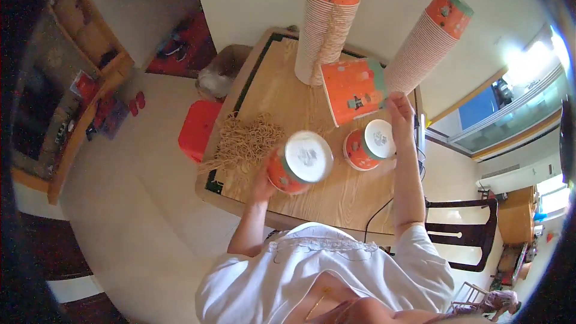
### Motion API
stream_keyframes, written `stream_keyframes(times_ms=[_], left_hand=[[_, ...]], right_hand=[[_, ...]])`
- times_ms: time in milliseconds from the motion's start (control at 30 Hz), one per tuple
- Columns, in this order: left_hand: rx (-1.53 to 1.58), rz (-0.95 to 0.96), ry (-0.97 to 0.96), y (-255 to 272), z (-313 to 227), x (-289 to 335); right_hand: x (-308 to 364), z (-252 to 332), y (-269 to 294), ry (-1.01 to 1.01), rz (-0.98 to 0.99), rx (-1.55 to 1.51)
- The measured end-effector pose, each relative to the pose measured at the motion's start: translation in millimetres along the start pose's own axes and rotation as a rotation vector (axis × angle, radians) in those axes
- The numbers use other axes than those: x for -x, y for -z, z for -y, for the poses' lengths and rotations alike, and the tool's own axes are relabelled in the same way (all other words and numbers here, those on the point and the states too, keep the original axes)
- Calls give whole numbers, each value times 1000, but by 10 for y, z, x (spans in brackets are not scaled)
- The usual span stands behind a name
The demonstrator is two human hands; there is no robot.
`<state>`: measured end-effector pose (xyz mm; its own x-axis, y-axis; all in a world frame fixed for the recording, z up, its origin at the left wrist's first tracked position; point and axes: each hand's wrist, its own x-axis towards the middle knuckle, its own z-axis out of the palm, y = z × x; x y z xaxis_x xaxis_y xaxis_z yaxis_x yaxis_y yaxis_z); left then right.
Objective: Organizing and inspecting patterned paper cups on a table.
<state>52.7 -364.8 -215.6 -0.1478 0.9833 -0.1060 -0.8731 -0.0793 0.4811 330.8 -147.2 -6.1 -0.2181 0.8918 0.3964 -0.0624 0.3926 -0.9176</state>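
Note:
My left hand (261, 186) is wrapped round an orange paper cup (287, 175), its white base facing up and slightly blurred. With my right hand (401, 111) I grip another orange paper cup (353, 91) by its green base end; this one lies tilted on its side, mouth toward the left, above the table. Just below it an upside-down orange cup (362, 151) stands on the table. A loose heap of tan paper strands (249, 141) lies at the table's left, beside my left hand.
Two tall stacks of nested cups stand at the back, the left stack (318, 39) with tan strands hanging down it, the right stack (423, 45) leaning in view. A red stool (198, 129) and a bin (223, 72) are left of the wooden table (282, 99); a dark chair (465, 234) stands right.

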Motion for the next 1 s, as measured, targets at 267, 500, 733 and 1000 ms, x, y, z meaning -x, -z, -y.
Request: stream_keyframes(times_ms=[267, 500, 733, 1000], left_hand=[[-733, -324, -287, 101, 475, -40], [-812, -259, -452, -1699, -646, -290], [-394, -192, -278, -1873, -710, -424], [-1210, -306, -583, -2032, -731, -269]], right_hand=[[-129, 574, 69, 4, 264, 150], [-5, 715, 124, 177, 533, 194], [317, 1082, -367, 329, 560, 574], [629, 532, -588, 173, 86, 434]])
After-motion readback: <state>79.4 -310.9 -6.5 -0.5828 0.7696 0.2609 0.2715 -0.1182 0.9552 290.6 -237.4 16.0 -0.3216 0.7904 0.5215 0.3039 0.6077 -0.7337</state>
